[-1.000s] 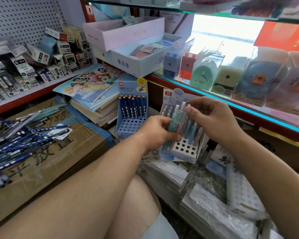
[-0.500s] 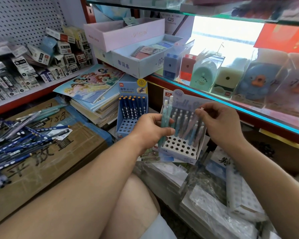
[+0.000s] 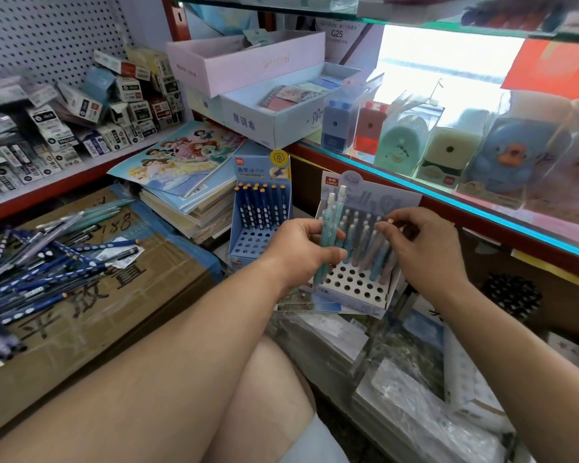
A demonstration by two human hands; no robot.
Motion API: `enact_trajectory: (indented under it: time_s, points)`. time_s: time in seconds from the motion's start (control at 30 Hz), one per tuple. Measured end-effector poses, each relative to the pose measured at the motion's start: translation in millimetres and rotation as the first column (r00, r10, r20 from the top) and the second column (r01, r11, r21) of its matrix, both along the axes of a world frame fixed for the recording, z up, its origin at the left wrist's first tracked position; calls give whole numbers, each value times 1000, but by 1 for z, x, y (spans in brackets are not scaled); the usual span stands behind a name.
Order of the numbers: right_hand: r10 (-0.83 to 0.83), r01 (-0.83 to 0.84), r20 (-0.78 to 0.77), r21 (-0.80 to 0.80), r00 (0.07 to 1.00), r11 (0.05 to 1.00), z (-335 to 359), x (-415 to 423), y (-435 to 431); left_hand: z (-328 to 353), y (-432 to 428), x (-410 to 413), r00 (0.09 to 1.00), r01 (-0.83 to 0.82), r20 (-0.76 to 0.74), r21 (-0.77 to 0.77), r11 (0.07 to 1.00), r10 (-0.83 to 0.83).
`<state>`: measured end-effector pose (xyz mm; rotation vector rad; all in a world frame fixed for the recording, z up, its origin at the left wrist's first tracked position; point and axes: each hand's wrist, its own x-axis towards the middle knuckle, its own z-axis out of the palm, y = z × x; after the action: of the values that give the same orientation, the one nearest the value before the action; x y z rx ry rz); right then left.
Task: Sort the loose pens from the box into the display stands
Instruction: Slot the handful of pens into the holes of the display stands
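My left hand grips a small bundle of pale teal pens, held upright in front of the white display stand with round holes. Several pastel pens stand in that stand's back rows. My right hand reaches over those standing pens, and its fingertips pinch the top of one. To the left stands a blue display stand with dark blue dotted pens in its back row. A heap of loose pens lies on the cardboard box at the left.
Stacked picture books lie behind the blue stand. A red-edged glass shelf with boxed sharpeners runs along the right. Plastic-wrapped packs pile up below the white stand. Small cartons fill the left shelf.
My left hand has shifted the teal pen bundle left, clear of the standing pens. My right hand has come down from the bundle onto the pens standing in the white stand.
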<state>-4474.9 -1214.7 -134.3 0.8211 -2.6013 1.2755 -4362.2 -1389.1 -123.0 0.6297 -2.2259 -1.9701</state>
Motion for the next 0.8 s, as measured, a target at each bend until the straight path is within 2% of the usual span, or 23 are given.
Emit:
enact_trajectory:
  time_s: [0.37, 0.7, 0.8]
  points:
    - [59, -53, -30, 168, 998, 984, -8, -2, -5, -1, 0, -1, 1000, 1, 11, -27, 1000, -1]
    - [106, 2, -226, 434, 968, 901, -14, -6, -7, -1, 0, 0, 999, 13, 41, -30, 999, -12]
    - [92, -24, -169, 366, 981, 930, -6, -3, -8, 0, 2, 1, 997, 41, 71, -27, 999, -39]
